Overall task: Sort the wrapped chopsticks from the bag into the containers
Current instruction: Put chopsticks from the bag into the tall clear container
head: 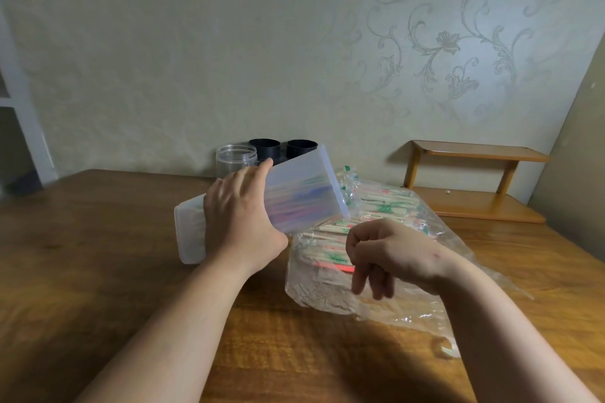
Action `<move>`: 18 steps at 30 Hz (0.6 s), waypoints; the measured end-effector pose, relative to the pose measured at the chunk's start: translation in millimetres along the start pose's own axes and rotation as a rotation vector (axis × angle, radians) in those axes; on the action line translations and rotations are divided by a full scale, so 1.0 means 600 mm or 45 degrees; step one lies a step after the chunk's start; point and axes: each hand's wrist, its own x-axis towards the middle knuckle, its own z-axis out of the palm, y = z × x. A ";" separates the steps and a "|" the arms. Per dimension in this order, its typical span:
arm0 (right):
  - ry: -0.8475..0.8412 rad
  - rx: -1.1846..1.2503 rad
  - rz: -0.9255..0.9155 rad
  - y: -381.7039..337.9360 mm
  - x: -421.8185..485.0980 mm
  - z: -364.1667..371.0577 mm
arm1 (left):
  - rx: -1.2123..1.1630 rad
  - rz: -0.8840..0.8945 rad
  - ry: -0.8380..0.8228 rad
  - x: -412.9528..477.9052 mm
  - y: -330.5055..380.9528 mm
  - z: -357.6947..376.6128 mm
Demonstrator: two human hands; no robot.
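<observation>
Head view: left hand grips tilted translucent rectangular plastic container at frame centre; right hand, loosely curled and empty, hovers over clear plastic bag of wrapped chopsticks. Keep container mouth facing bag.

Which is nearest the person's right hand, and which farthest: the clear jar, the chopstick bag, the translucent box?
From the right hand:
1. Chopstick bag, just beneath it.
2. Translucent box, to its left, in the left hand.
3. Clear jar, back by the wall.
</observation>
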 end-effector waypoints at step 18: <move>0.238 -0.872 0.104 0.031 0.047 0.053 | -0.001 -0.002 0.000 0.001 -0.002 0.000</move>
